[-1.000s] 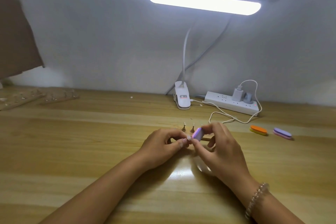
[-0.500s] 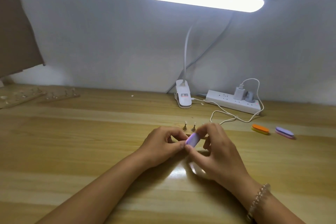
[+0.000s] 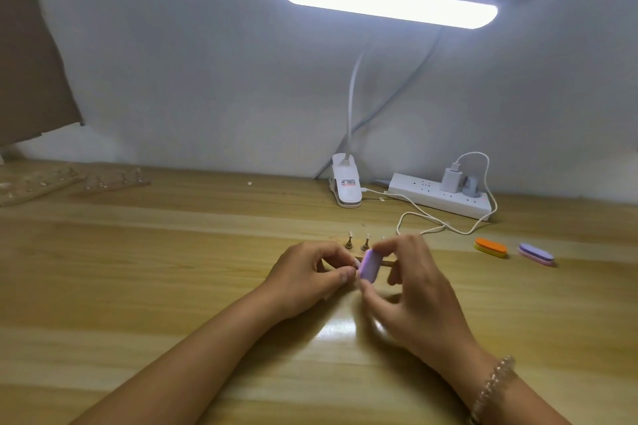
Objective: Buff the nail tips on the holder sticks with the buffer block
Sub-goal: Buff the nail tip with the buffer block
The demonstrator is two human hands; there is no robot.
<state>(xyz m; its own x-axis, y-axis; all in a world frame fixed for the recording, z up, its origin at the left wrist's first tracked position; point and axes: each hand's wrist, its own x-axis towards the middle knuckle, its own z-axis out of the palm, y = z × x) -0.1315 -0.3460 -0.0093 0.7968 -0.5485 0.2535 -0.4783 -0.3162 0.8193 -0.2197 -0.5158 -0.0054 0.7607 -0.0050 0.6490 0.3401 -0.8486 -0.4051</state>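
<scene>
The right hand [image 3: 411, 290], pinching the lilac oval foam buffer block [image 3: 368, 266], has drawn it slightly toward the tabletop's near edge. The left hand [image 3: 307, 276] pinches a holder stick hidden in its fingers, so a buffing stroke seems underway.

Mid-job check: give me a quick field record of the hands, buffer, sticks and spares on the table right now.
left hand: pinches what looks like a holder stick, mostly hidden, at the buffer's face
right hand: grips purple buffer block; hand blurred
standing sticks: two upright, just behind the hands
spare buffers: orange one and purple one, lying on table to the right
lamp: lit
</scene>
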